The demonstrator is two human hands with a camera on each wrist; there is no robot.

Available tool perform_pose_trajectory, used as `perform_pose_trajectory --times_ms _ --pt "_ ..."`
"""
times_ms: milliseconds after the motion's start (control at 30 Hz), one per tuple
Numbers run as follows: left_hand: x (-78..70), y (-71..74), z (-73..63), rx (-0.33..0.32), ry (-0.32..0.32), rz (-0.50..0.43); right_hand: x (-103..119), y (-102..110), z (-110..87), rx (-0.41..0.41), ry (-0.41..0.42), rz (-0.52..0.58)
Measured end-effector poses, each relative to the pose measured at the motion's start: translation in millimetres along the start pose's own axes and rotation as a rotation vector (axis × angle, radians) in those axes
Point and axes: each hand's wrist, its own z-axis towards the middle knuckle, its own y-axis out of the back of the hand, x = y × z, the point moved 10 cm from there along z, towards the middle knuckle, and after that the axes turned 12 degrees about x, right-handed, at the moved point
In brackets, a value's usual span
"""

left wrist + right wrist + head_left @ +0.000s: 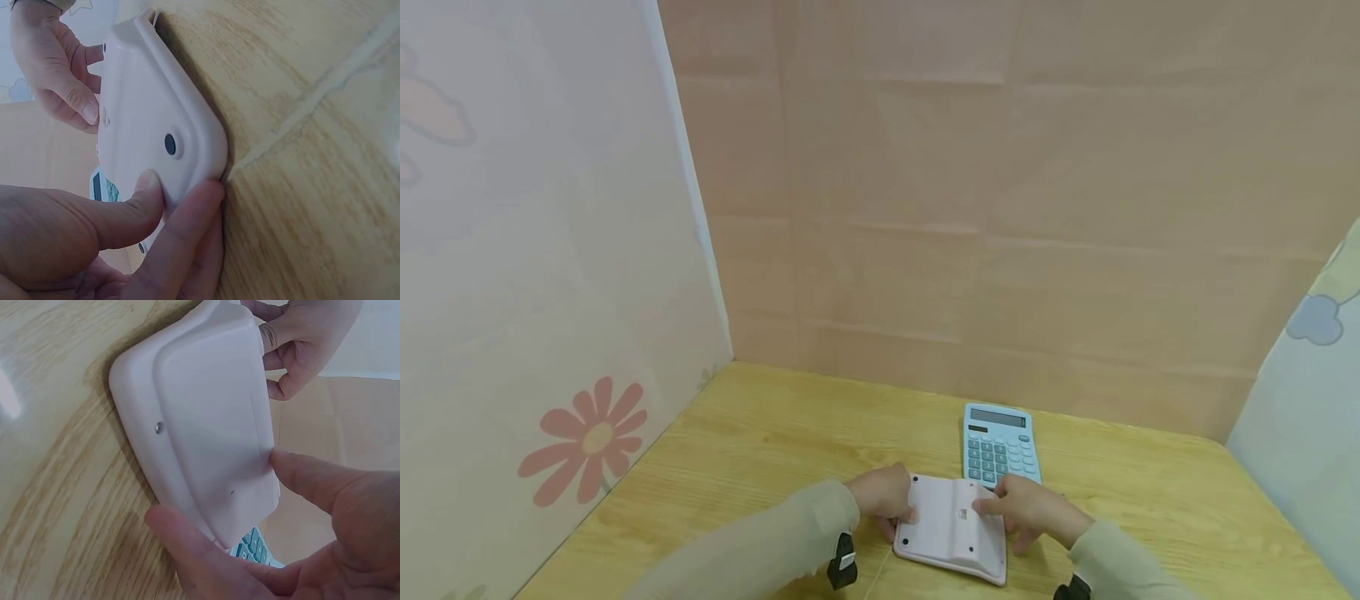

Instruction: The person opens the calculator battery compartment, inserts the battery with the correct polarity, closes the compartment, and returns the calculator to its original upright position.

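Note:
A pale pink calculator [934, 521] lies face down on the wooden table, its back with dark round feet and a raised ridge turned up. At its left edge my left hand [883, 493] pinches it, thumb on the back and fingers against the side, as the left wrist view shows closely. My right hand [1033, 507] holds the opposite side, with the thumb [306, 478] on the raised part and a finger along the edge. The keys and display of the pink calculator are hidden. Just behind it, face up, is a light blue calculator [1000, 442].
The wooden table [797, 425] meets a brown-papered wall [880, 208] at the back. A pale panel with a red flower [597, 437] stands on the left, another patterned panel [1318, 400] on the right. A seam runs across the tabletop near the left hand.

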Motion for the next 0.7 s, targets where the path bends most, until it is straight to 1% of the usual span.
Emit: perform_pose_trajectory --times_ms 233,433,700 --pt "-0.2 -0.3 -1.0 -0.004 -0.001 0.002 0.4 -0.8 -1.4 -0.011 -0.002 -0.005" --pt "-3.2 -0.4 -4.6 0.000 -0.010 -0.013 -0.8 -1.3 -1.9 -0.004 -0.005 0.006" --pt "-1.1 -1.4 -7.2 0.007 0.011 -0.018 -2.5 -2.7 0.5 -0.009 -0.005 0.019"
